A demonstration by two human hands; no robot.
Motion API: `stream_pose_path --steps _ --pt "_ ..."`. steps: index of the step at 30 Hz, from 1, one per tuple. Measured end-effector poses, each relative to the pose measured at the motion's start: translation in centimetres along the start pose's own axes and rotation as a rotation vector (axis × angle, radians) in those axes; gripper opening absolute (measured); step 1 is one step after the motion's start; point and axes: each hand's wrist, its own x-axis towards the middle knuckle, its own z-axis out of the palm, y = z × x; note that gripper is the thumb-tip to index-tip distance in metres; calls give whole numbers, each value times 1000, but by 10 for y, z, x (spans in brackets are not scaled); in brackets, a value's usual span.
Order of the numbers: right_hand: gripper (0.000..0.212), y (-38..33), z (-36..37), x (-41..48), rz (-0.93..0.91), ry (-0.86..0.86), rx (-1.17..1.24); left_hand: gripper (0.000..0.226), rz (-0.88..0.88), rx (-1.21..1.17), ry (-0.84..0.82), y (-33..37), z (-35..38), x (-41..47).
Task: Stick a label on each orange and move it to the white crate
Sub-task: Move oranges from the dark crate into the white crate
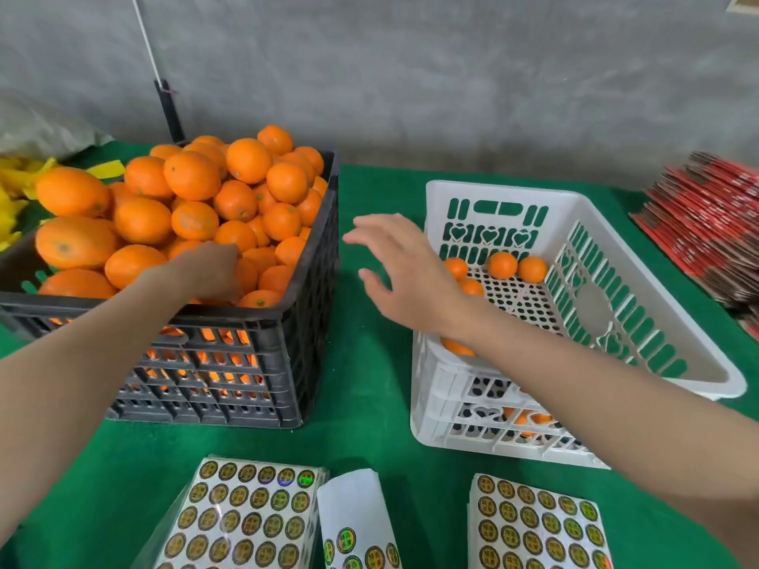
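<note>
Oranges (193,174), bright and smooth, half-hide left hand (213,271), grip unclear; right hand (406,277) splays empty.

Left hand (213,273) reaching forward palm down, its fingers curling under out of sight, right hand (404,277) hovering open, fingers spreading and pointing left

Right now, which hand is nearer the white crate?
Right. The right hand hovers open at the white crate's left rim; the left hand reaches into the black crate of oranges.
</note>
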Motion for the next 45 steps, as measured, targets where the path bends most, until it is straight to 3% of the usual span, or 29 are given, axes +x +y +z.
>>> stream_pose_path --steps 3,6,8,10,12,16,20,24,27,31,35,40,45 --pt "34 -18 0 -12 -8 -50 102 64 -36 -44 42 -2 3 -2" --pt "29 -32 12 -45 34 -60 333 82 -80 -334 260 -5 -6 -12" --pt "32 -40 29 -74 177 -280 468 87 -94 -564 410 -1 -19 -26" --pt "42 -39 53 -104 363 -632 484 67 -4 -687 498 10 -32 -51" --pt "51 -31 76 -131 511 -860 466 42 157 -864 465 24 -39 -82" --pt "54 -28 95 -158 666 -971 529 48 336 -1159 123 62 -20 -131" --pt "33 -29 88 -164 630 -926 554 66 374 -1180 -332 82 42 -149" --pt "31 -16 59 -163 699 -790 712 103 437 -1082 -760 85 97 -154" --pt "30 -6 40 -162 746 -720 780 91 461 -1017 -928 90 111 -152" --pt "26 0 35 -163 788 -658 797 60 467 -970 -992 98 112 -147" --pt "23 -2 35 -165 779 -565 747 87 445 -1084 -995 101 112 -144" --pt "24 -18 40 -178 565 -462 619 101 313 -1321 -1055 92 117 -136" --pt "20 -31 40 -184 493 -273 575 110 206 -1476 -1054 88 121 -136"
